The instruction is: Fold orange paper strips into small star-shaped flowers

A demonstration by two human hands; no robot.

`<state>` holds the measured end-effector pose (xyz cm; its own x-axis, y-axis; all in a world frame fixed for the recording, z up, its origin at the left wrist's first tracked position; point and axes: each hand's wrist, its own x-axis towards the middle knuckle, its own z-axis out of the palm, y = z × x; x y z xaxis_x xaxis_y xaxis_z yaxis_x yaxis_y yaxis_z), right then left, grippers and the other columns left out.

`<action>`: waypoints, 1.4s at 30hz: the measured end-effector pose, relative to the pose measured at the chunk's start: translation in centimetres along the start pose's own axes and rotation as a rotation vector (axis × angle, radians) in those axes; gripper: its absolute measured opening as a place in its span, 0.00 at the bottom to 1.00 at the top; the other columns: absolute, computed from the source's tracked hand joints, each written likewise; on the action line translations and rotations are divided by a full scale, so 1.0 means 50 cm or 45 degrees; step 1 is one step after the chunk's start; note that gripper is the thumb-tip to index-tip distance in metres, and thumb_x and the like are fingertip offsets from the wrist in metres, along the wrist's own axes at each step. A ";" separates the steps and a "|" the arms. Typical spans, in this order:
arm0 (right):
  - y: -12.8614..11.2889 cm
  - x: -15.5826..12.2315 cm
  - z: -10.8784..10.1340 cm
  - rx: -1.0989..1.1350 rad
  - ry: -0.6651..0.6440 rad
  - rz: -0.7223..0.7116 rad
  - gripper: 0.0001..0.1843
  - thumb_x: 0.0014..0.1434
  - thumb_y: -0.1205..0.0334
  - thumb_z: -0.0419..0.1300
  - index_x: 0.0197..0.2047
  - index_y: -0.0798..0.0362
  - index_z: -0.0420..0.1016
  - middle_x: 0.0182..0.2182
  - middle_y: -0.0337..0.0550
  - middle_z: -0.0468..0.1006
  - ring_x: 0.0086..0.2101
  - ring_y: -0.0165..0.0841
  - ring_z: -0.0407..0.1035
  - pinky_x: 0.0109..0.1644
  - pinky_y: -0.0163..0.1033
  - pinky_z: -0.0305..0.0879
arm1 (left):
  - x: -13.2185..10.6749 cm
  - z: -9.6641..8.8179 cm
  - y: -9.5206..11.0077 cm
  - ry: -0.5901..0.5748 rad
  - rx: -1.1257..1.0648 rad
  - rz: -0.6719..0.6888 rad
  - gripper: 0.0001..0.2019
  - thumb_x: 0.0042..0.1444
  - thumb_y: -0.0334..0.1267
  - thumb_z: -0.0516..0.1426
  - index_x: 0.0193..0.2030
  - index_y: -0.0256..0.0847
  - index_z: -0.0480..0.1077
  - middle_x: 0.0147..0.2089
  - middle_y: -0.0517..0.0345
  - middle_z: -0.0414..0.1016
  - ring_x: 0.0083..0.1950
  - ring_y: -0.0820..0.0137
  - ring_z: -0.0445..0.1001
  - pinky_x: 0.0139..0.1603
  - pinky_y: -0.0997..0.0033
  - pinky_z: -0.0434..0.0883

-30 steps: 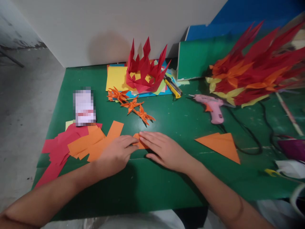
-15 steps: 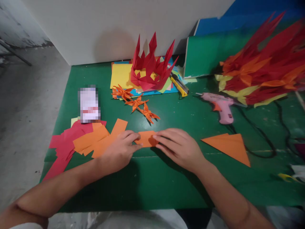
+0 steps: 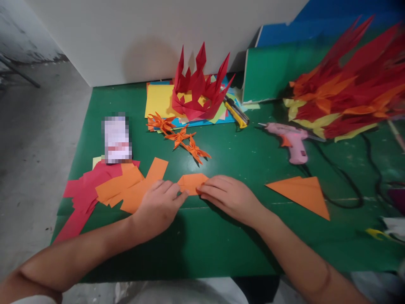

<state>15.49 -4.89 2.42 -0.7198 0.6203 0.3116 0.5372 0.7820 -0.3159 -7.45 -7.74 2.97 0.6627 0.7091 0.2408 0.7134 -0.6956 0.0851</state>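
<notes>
Flat on the green table lies a small orange paper strip [image 3: 190, 182] with its upper corners folded in. At its left end my left hand [image 3: 162, 202] is closed, thumb and fingertips pinching the edge. My right hand [image 3: 230, 197] has its fingers together on the right end, hiding that corner. Beside my left hand is a loose heap of orange paper strips [image 3: 125, 183] and red paper strips [image 3: 103, 175]. Just beyond the strip stand several orange folded-paper flowers [image 3: 196, 150]. To the right of my right hand lies a larger orange paper triangle [image 3: 305, 195].
A red paper crown [image 3: 198, 101] sits on coloured sheets, with a yellow utility knife [image 3: 237, 115] at its right. Further right are a pink glue gun [image 3: 295, 141] with a black cord and a big red-orange paper piece [image 3: 351, 95]. A blurred phone [image 3: 117, 139] rests at left.
The fingers of my right hand have slid slightly left along the orange strip and lie lower on it. My left hand still holds the left end. The view has shifted a little.
</notes>
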 end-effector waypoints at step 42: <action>-0.006 0.024 0.004 0.424 -0.115 0.521 0.06 0.62 0.66 0.54 0.33 0.52 0.71 0.29 0.42 0.76 0.32 0.33 0.68 0.38 0.38 0.61 | 0.042 0.020 -0.017 -0.166 -0.665 -0.418 0.09 0.63 0.35 0.47 0.32 0.38 0.64 0.52 0.51 0.65 0.38 0.73 0.73 0.47 0.67 0.73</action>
<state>14.38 -4.37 2.70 -0.5235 0.8515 0.0299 0.6237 0.4069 -0.6674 -6.43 -5.54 2.44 0.4740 0.8805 0.0049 0.7007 -0.3805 0.6035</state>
